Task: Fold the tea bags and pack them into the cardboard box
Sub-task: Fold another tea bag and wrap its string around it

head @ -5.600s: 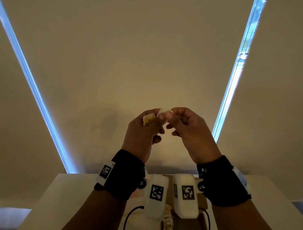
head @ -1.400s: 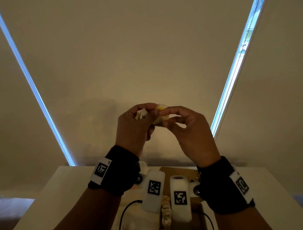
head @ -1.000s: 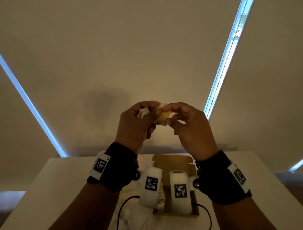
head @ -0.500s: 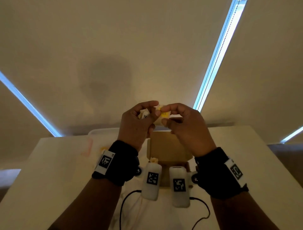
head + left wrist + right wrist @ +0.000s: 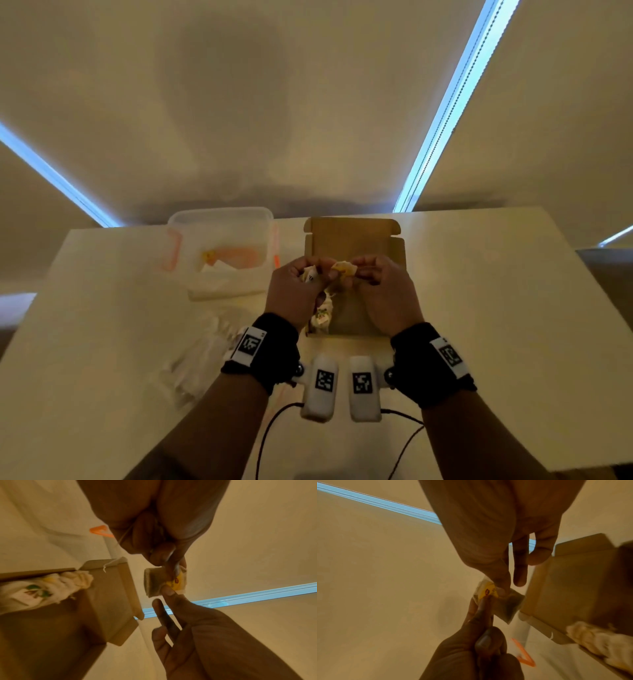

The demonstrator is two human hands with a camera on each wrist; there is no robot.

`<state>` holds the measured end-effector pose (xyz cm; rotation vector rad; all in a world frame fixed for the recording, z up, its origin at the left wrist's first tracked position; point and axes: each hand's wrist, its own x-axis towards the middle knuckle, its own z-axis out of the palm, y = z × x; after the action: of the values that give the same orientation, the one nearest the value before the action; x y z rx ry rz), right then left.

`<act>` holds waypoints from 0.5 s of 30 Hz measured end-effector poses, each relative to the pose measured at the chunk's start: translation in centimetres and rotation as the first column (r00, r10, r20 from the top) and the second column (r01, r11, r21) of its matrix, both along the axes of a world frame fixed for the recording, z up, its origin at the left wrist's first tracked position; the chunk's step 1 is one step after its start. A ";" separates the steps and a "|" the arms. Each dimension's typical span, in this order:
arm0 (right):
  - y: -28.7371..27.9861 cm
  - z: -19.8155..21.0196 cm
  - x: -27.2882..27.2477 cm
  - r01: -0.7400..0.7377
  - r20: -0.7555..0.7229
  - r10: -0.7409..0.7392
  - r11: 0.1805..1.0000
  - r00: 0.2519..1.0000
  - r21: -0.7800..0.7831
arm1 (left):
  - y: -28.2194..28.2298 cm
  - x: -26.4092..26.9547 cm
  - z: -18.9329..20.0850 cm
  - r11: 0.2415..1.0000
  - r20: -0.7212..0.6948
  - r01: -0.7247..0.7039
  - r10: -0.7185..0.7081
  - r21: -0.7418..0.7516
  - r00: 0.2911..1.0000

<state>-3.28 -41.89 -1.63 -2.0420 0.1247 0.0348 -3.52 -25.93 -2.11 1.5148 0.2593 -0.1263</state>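
Observation:
Both hands pinch one small tea bag (image 5: 342,269) with a yellow label, held in the air just above the open cardboard box (image 5: 352,236). My left hand (image 5: 318,274) grips its left side, fingers curled, with a bit of white paper showing in them. My right hand (image 5: 356,272) pinches the right side between thumb and forefinger. In the left wrist view the tea bag (image 5: 154,582) is a flat brownish square beside the box (image 5: 109,595). Several folded tea bags (image 5: 322,315) lie along the box's left inner wall. The right wrist view shows the tea bag (image 5: 506,605) and box (image 5: 573,581).
A clear plastic container (image 5: 222,219) with orange clips stands left of the box at the table's far side. Crumpled clear plastic wrap (image 5: 195,359) lies at front left. Cables (image 5: 270,431) run from the wrist units toward me. The white table (image 5: 496,325) ends at a blind-covered wall.
The hands have come down from in front of the wall to just over the box, still pinching the tea bag. The head view has tilted down, bringing table, box and container into sight.

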 end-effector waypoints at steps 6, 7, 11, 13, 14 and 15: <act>0.2 -3.7 -1.0 0.118 -0.176 -0.094 0.984 0.980 0.132 | -0.6 -0.5 -2.5 1.000 -0.088 0.001 0.000 0.012 0.996; 0.2 -4.2 -0.9 0.138 -0.190 -0.108 0.979 0.976 0.150 | -0.6 -0.6 -2.8 1.000 -0.102 0.002 0.000 0.015 0.995; -0.2 -7.0 1.1 0.173 -0.252 -0.161 0.984 0.954 0.028 | 0.3 -1.1 -3.9 0.998 -0.180 -0.054 0.047 -0.035 0.982; -0.3 -8.7 2.4 0.190 -0.297 -0.191 0.981 0.935 -0.032 | 1.1 -1.3 -4.1 0.992 -0.218 -0.096 0.076 -0.082 0.973; -0.4 -9.4 3.0 0.203 -0.314 -0.206 0.978 0.927 -0.045 | 1.5 -1.4 -4.2 0.990 -0.228 -0.103 0.080 -0.092 0.970; -0.4 -10.1 3.5 0.218 -0.328 -0.225 0.974 0.918 -0.060 | 1.9 -1.5 -4.4 0.990 -0.235 -0.105 0.080 -0.096 0.969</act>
<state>0.20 -42.27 -11.75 -2.0168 0.5705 0.2389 -5.06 -24.04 -6.50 1.3784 0.5013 -0.2392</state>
